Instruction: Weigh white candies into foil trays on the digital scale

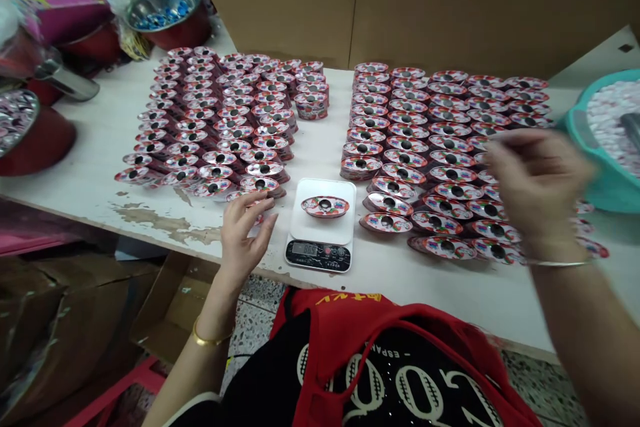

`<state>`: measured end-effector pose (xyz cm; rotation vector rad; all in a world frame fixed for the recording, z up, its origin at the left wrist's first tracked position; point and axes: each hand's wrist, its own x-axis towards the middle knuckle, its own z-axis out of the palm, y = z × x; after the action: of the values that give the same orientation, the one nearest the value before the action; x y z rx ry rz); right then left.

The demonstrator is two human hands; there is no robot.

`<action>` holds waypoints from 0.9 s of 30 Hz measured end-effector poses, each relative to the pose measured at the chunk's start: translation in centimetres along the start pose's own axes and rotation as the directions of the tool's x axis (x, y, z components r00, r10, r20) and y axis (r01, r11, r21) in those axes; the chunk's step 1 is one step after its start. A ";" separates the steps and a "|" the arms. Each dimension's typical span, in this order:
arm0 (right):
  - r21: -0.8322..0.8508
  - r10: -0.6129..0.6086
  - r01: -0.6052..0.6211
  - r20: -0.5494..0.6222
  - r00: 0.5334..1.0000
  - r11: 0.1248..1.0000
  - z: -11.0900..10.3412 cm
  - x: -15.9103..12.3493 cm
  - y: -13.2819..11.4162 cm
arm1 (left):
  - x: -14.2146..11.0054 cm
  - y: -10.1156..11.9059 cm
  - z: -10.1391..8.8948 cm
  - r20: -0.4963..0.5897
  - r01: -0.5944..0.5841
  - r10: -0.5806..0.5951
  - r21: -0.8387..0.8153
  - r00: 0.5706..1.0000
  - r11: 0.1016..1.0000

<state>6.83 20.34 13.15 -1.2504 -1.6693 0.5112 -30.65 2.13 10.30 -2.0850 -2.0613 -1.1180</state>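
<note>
A small digital scale (323,227) sits at the table's front edge with one red-and-white round lid-like piece (325,206) on its white platform. My left hand (244,230) rests just left of the scale, fingers stretched over a piece at the end of the left rows. My right hand (537,180) is raised over the right rows, blurred by motion, fingers curled toward the teal basin. Whether it holds anything cannot be made out. Both wrists wear thin bangles.
Several rows of overlapped pieces lie on the left (220,127) and right (440,147) of the white table (100,167). A teal basin (605,140) of pieces stands at far right. Metal bowls (165,7) and red containers crowd the back left. Cardboard panels stand behind.
</note>
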 end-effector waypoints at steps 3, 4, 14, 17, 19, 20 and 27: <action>0.170 -0.278 0.237 0.289 0.916 0.957 6.2 -3.7 -6.4 | -0.8 0.0 -0.2 -0.007 0.012 -0.012 -0.022 1.000 1.000; 0.221 -0.330 0.265 0.350 0.877 0.939 7.6 -4.5 -7.8 | -1.2 0.0 -0.3 -0.007 0.015 -0.015 -0.029 1.000 0.999; 0.282 -0.231 0.125 0.383 0.894 0.951 9.3 -6.5 -9.9 | -3.3 -0.3 -0.3 -0.025 0.057 -0.060 -0.119 0.998 0.991; 0.269 -0.199 0.095 0.392 0.898 0.959 9.3 -6.7 -9.8 | -2.8 -0.2 0.2 -0.024 0.034 -0.038 -0.147 0.999 0.989; 0.259 -0.209 0.112 0.384 0.900 0.959 9.7 -6.8 -9.7 | -2.3 0.0 0.6 -0.022 0.003 -0.007 -0.168 1.000 0.986; 0.255 -0.221 0.128 0.380 0.898 0.959 10.1 -7.0 -9.7 | -2.1 0.1 0.8 -0.023 -0.012 0.008 -0.176 1.000 0.984; 0.189 -0.300 0.237 0.487 0.820 0.953 13.6 -7.6 -9.0 | -1.2 0.7 1.8 0.003 -0.056 0.058 -0.219 0.998 0.974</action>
<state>-9.28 12.75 10.59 -0.8019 -2.1836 0.8053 -29.06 1.86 8.72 -2.2304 -1.9481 -1.3866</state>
